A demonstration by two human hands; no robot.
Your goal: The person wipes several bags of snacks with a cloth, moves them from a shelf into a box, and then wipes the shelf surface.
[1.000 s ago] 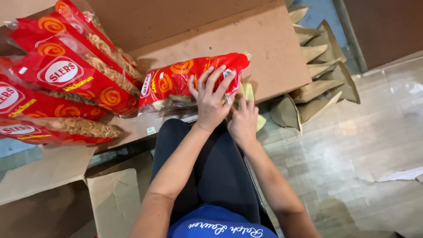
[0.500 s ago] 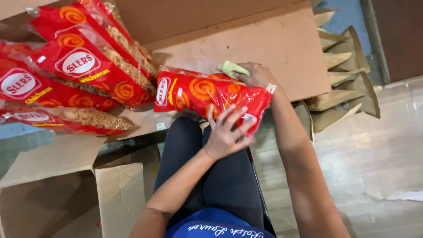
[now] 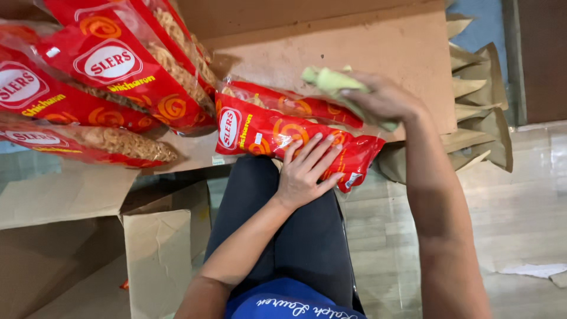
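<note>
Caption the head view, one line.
Left hand steadies red plastic snack bag; right hand wipes it with pale green cloth.

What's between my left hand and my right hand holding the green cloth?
In the head view, only the red snack bag lies between them: the left hand presses flat on it, the right hand holds the green cloth at its far edge.

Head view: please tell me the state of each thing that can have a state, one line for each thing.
Left hand: open, flat on the red snack bag.
Right hand: closed on the green cloth.
Red snack bag: sealed, lying across the lap.
Green cloth: crumpled, pressed on the bag.
Stacked snack bags: sealed, piled together.
Cardboard box: open, flaps out.
</note>
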